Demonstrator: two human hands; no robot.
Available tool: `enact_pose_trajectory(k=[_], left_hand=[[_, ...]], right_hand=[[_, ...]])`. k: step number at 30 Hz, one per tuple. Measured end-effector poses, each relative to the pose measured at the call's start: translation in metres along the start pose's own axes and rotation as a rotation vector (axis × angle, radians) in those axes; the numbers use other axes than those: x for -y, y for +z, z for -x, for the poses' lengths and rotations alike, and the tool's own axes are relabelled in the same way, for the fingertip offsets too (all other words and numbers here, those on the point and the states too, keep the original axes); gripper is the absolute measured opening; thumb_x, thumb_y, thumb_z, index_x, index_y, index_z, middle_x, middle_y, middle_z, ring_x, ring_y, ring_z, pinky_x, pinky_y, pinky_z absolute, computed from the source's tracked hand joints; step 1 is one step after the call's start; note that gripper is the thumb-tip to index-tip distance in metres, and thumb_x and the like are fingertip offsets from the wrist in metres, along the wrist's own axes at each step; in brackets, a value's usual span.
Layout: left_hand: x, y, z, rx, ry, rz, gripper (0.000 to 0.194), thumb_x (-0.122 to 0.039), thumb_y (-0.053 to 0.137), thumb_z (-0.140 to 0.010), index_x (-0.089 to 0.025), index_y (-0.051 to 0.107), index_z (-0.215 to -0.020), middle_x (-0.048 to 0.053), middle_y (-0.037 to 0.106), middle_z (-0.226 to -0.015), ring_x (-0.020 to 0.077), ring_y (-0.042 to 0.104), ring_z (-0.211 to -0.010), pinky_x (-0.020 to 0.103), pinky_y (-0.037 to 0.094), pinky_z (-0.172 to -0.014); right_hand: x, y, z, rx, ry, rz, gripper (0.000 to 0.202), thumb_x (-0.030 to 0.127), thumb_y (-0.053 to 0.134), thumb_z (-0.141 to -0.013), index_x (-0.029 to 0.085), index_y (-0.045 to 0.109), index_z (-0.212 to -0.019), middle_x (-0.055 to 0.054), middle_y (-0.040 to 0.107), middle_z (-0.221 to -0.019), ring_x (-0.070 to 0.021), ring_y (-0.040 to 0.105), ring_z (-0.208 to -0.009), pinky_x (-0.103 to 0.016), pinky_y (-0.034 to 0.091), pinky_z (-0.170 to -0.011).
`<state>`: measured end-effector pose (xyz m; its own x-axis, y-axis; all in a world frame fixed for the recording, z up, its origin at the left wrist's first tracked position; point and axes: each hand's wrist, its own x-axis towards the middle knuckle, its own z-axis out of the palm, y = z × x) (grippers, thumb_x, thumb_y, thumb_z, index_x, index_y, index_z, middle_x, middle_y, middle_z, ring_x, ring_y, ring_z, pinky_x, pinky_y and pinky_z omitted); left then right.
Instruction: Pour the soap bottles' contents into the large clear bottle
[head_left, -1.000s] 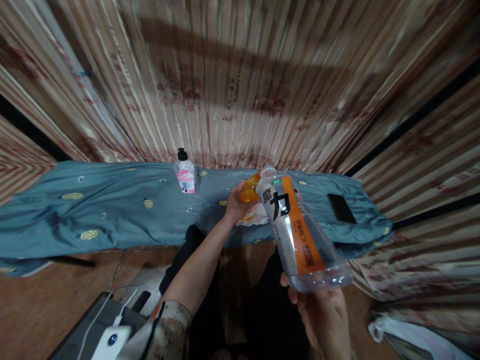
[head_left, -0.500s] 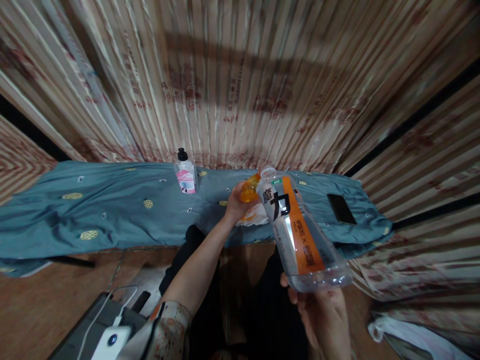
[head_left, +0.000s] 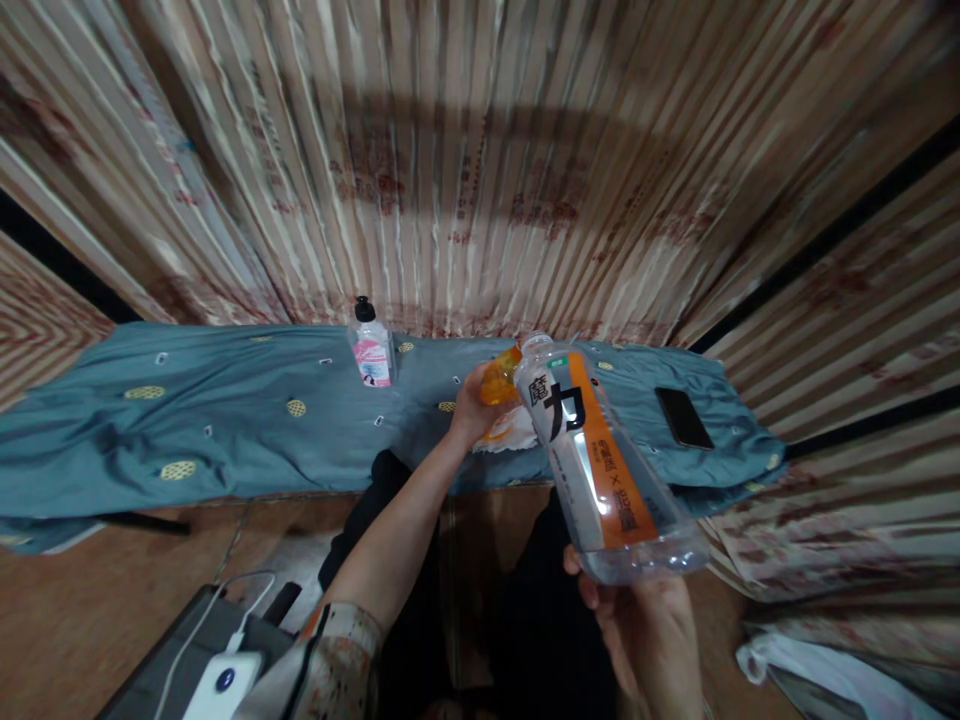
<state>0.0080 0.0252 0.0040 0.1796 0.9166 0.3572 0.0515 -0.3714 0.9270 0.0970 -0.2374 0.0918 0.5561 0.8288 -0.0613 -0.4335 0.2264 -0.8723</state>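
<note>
My right hand (head_left: 649, 630) is closed around the base of a large clear plastic bottle (head_left: 604, 460) with an orange and white label. The bottle is tilted, its uncapped-looking neck pointing up and away to the left. In my left hand (head_left: 472, 408) is an orange-yellow translucent container (head_left: 501, 378), gripped from its left side; its far end meets or overlaps the bottle's neck, and I cannot tell whether they touch. Below that hand, a crumpled white and orange wrapper (head_left: 510, 432) lies on the cloth, partly hidden by the bottle.
A teal patterned cloth (head_left: 247, 430) covers the narrow table. On it stand a black-capped bottle (head_left: 372, 350) with a pink label and, at right, a dark phone (head_left: 683, 418). A white device (head_left: 223, 685) with a cable sits at lower left. Striped curtains (head_left: 450, 150) enclose the space.
The clear bottle has turned slightly in my right hand, its label shifting a little to the right. My left hand and the orange container look unmoved.
</note>
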Motion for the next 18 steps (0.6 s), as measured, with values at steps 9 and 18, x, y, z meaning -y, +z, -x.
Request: enact_pose_trajectory(k=[9, 18], left_hand=[[-0.0004, -0.0008, 0.0002, 0.014, 0.011, 0.035, 0.059, -0.035, 0.09, -0.062, -0.022, 0.067, -0.115, 0.007, 0.074, -0.116, 0.0243, 0.068, -0.107, 0.038, 0.055, -0.096], [-0.001, -0.0017, -0.0012, 0.013, -0.018, 0.07, 0.063, -0.037, 0.091, -0.057, -0.021, 0.068, -0.113, 0.008, 0.073, -0.114, 0.0247, 0.068, -0.104, 0.042, 0.055, -0.097]], right_hand=[[0.0014, -0.0011, 0.0003, -0.029, 0.025, -0.027, 0.041, 0.046, 0.097, -0.065, 0.022, 0.079, -0.093, -0.003, 0.079, -0.079, -0.0163, 0.073, -0.054, -0.017, 0.052, -0.039], [-0.0016, -0.0032, -0.0007, -0.026, 0.03, -0.059, 0.041, 0.044, 0.097, -0.067, 0.024, 0.077, -0.096, -0.003, 0.078, -0.079, -0.0168, 0.073, -0.056, -0.017, 0.052, -0.041]])
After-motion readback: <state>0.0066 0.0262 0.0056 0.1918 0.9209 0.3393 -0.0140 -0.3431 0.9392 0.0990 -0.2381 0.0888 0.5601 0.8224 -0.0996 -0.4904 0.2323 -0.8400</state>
